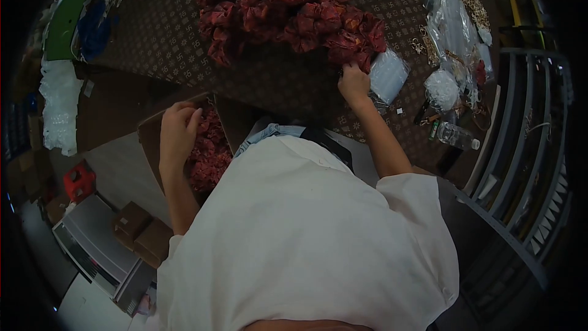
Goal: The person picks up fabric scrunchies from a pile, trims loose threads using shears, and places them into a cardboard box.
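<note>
A heap of dark red, crumpled flower-like pieces [275, 9] lies on the patterned tabletop in front of me. At its lower right edge, my right hand [354, 84] has its fingers closed in a pinch against one of the red pieces [352, 55]. My left hand [177, 132] is over the left side of an open cardboard box [150, 129], its fingers loosely bent and nothing visible in them. More red ruffled pieces [209, 156] fill that box, which stands at the table's near edge, left of my body.
Right of the heap lie a clear plastic packet [389, 76], a white tangled bundle [441, 89], a clear bottle [457, 136] and plastic bags [447, 18]. A metal rack [520, 141] stands at the right. Small brown boxes [141, 233] and a red container [79, 182] are at left.
</note>
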Demonstrator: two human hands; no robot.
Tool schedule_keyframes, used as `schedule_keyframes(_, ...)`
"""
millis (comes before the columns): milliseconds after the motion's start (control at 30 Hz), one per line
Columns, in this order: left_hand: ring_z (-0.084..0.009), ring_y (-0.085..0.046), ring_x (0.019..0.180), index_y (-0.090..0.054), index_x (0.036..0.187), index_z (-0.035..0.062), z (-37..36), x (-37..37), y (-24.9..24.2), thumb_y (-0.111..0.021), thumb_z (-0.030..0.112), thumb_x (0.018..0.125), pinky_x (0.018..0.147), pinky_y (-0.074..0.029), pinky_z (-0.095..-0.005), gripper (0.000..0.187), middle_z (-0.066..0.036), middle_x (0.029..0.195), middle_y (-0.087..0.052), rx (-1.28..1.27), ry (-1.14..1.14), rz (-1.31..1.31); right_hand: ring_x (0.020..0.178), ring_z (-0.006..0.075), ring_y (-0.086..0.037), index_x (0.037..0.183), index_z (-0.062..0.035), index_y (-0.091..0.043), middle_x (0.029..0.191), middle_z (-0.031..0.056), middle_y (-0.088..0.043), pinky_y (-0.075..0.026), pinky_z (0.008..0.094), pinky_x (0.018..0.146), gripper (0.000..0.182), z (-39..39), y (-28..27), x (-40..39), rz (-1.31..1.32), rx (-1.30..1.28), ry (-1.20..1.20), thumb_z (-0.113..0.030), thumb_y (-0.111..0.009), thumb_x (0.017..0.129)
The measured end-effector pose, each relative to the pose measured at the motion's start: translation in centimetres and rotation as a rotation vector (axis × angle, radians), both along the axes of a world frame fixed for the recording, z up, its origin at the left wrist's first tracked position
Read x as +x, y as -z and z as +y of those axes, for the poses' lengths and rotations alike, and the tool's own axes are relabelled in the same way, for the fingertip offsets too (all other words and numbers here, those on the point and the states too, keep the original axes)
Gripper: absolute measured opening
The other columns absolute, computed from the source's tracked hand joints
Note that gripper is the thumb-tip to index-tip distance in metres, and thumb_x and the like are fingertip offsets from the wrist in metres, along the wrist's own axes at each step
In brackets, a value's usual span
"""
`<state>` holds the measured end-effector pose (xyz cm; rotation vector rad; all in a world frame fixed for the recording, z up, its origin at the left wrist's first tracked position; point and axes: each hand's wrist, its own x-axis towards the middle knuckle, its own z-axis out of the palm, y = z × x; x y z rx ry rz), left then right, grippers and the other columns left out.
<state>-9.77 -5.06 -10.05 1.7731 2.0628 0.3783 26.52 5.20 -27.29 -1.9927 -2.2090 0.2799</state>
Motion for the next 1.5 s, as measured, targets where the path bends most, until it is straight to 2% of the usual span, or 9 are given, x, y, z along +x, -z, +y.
schedule_keyframes(167,-0.0267,-0.056,0.089,-0.065,0.088,-0.0007,2.4,5.8,-2.3,-0.062,0.006,0.079,0.07,-0.048,-0.0315,0.012,-0.012,0.099,-0.059,0.134,0.094,-0.22,0.067,0.0329,-0.061,0.084,-0.0031,-0.061,0.08,0.0137,-0.058,-0.048,0.0412,0.061,0.017,-0.7,-3.2,-0.1,0.205,0.102,-0.022,-0.009,-0.061,0.069)
schedule_keyframes(333,-0.0215,-0.055,0.101,-0.061,0.104,0.0022,4.2,9.3,-3.5,-0.068,0.008,0.074,0.073,-0.048,-0.0277,0.031,-0.01,0.105,-0.057,0.139,0.306,-0.624,0.061,0.012,-0.055,0.086,-0.0019,-0.062,0.068,0.0006,-0.057,-0.041,0.0256,0.054,0.015,-1.5,-13.4,-1.2,1.257,-0.649,0.18,-0.014,-0.063,0.078)
schedule_keyframes(467,-0.02,-0.053,0.105,-0.054,0.115,0.0017,4.7,11.9,-4.6,-0.07,0.004,0.071,0.088,-0.043,-0.0305,0.047,-0.009,0.111,-0.056,0.265,0.333,-0.73,0.057,0.0017,-0.043,0.088,-0.0019,-0.06,0.07,-0.0053,-0.053,-0.032,0.0177,0.05,0.011,-2.2,-17.9,-2.0,1.639,-0.979,0.012,-0.011,-0.06,0.081)
schedule_keyframes(533,-0.0184,-0.055,0.1,-0.051,0.12,0.0015,4.9,11.8,-5.0,-0.074,0.006,0.067,0.086,-0.045,-0.0298,0.057,-0.008,0.107,-0.058,0.018,0.378,-0.976,0.054,0.0,-0.039,0.088,-0.0032,-0.06,0.07,-0.0053,-0.052,-0.025,0.0156,0.048,0.011,-2.7,-19.1,-3.0,1.729,-0.997,-0.094,-0.011,-0.061,0.08)
schedule_keyframes(633,-0.015,-0.059,0.089,-0.057,0.108,-0.0011,4.7,11.4,-6.3,-0.073,0.003,0.066,0.078,-0.047,-0.0261,0.046,-0.006,0.096,-0.06,-0.337,0.126,-1.319,0.055,0.0006,-0.039,0.09,-0.0032,-0.06,0.07,-0.0055,-0.052,-0.026,0.0156,0.049,0.014,-2.9,-19.4,-3.9,1.774,-0.895,-0.123,-0.013,-0.062,0.08)
schedule_keyframes(733,-0.0065,-0.058,0.067,-0.062,0.096,-0.0002,4.4,10.4,-5.8,-0.072,0.001,0.068,0.061,-0.049,-0.02,0.03,-0.002,0.079,-0.062,-0.257,0.081,-1.303,0.06,0.0021,-0.043,0.093,-0.0021,-0.06,0.072,-0.0035,-0.053,-0.032,0.0164,0.053,0.017,-2.8,-20.1,-3.7,1.712,-0.782,-0.026,-0.014,-0.063,0.08)
schedule_keyframes(1167,-0.0038,-0.053,0.059,-0.064,0.087,0.0004,3.1,10.3,-8.4,-0.069,-0.002,0.069,0.047,-0.041,-0.0159,0.018,0.0,0.077,-0.056,-0.097,0.066,-1.291,0.069,0.0059,-0.046,0.08,0.0006,-0.059,0.076,-0.0007,-0.049,-0.037,0.0205,0.061,0.011,-2.9,-22.6,-5.3,1.417,-0.494,-0.328,-0.008,-0.065,0.079)
schedule_keyframes(1367,-0.0045,-0.053,0.057,-0.065,0.083,-0.0007,2.7,10.2,-9.1,-0.065,-0.005,0.07,0.044,-0.039,-0.0163,0.014,-0.002,0.078,-0.054,0.012,0.125,-1.222,0.069,0.0101,-0.05,0.091,0.0002,-0.063,0.078,0.0039,-0.052,-0.039,0.0235,0.059,0.018,-4.0,-24.0,-6.3,1.342,-0.047,-0.308,-0.01,-0.067,0.077)
schedule_keyframes(1500,-0.0042,-0.052,0.055,-0.064,0.08,-0.001,2.4,10.3,-9.7,-0.065,-0.006,0.069,0.043,-0.038,-0.0169,0.012,-0.002,0.077,-0.054,0.013,0.107,-1.175,0.06,0.016,-0.052,0.104,-0.0019,-0.063,0.073,0.0062,-0.053,-0.041,0.0263,0.051,0.038,-4.7,-25.8,-6.0,0.902,0.198,-0.569,-0.012,-0.071,0.068)
